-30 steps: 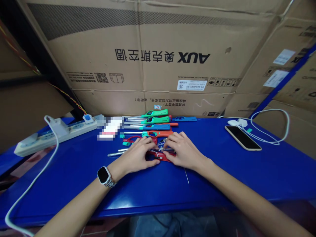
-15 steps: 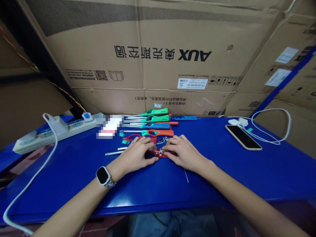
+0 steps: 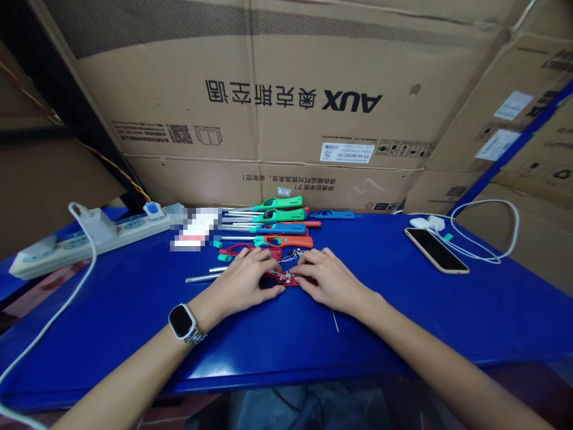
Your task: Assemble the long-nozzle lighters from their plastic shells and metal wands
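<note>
Red plastic lighter shell [image 3: 294, 282], thin white wires [image 3: 278, 276] exposed, is held on blue tabletop [image 3: 286, 346] by left hand [image 3: 248, 278], fingers curled; right hand [image 3: 333, 279]: hold cannot be told. Judged light, stiff, wires fragile; best gripped by rims.

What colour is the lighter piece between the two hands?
Red. The lighter piece shows best in the head view.
</note>
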Demonstrator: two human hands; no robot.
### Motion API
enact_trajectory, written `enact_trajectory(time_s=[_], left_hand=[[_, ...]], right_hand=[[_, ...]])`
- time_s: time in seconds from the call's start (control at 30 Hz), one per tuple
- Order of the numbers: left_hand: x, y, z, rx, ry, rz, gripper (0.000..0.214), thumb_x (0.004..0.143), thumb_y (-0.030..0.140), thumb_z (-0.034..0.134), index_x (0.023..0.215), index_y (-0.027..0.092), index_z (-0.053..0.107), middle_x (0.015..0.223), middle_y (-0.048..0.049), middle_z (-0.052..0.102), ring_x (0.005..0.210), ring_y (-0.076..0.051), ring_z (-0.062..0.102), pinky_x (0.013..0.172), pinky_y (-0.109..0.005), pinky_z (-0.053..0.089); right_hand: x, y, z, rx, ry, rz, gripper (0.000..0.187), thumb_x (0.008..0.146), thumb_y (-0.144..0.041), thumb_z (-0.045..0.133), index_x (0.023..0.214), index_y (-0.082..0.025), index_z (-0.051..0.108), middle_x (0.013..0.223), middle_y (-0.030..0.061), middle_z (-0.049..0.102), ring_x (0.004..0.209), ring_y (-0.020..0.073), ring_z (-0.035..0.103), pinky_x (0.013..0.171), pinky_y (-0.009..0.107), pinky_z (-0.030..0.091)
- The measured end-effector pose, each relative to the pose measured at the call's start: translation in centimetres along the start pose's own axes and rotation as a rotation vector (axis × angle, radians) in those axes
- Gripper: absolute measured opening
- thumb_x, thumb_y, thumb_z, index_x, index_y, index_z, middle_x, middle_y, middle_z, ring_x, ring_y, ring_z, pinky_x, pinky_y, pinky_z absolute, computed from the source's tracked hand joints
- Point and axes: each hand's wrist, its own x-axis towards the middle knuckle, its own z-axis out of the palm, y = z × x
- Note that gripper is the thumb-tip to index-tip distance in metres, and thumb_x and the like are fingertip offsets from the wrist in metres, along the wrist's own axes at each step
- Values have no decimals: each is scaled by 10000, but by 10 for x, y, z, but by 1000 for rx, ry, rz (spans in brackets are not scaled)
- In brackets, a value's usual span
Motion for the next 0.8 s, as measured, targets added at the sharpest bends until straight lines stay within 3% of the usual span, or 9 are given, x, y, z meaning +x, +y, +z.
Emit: enact_trajectory(time_s=[0.23, 0.4, 0.57, 0.8], left_hand=[[0, 4, -2, 5, -10, -24, 278, 892, 471, 617, 1050, 244, 650, 1064, -40, 631, 1057, -267, 562, 940, -444, 390], [1, 4, 0, -94, 92, -22, 249, 924, 445, 579, 1062, 245, 633, 1130, -41, 622, 1076, -249, 563, 950, -422, 401], [5, 4, 5, -178, 138, -48, 105, 907, 312, 582, 949, 224, 619, 1015, -27, 640, 992, -228, 578, 901, -395, 425], [8, 4, 6, -209, 121, -50, 120, 918, 302, 545, 868, 212, 608, 921, -17, 636, 890, -209, 576, 871, -394, 424]], right_hand=[[2, 1, -2, -54, 5, -28, 201, 983, -252, 532, 1074, -222, 709, 971, 49, 674, 950, 181, 593, 801, 341, 320], [2, 3, -3, -106, 95, -122, 213, 993, -239, 508, 1090, -173, 686, 1006, 77, 683, 965, 194, 585, 799, 347, 336], [3, 4, -3, -145, 192, -170, 228, 993, -236, 496, 1116, -165, 674, 1023, 97, 685, 937, 203, 570, 810, 358, 350], [2, 2, -4, -166, 186, -169, 235, 994, -228, 483, 1109, -166, 678, 1015, 93, 679, 928, 203, 561, 807, 364, 359]])
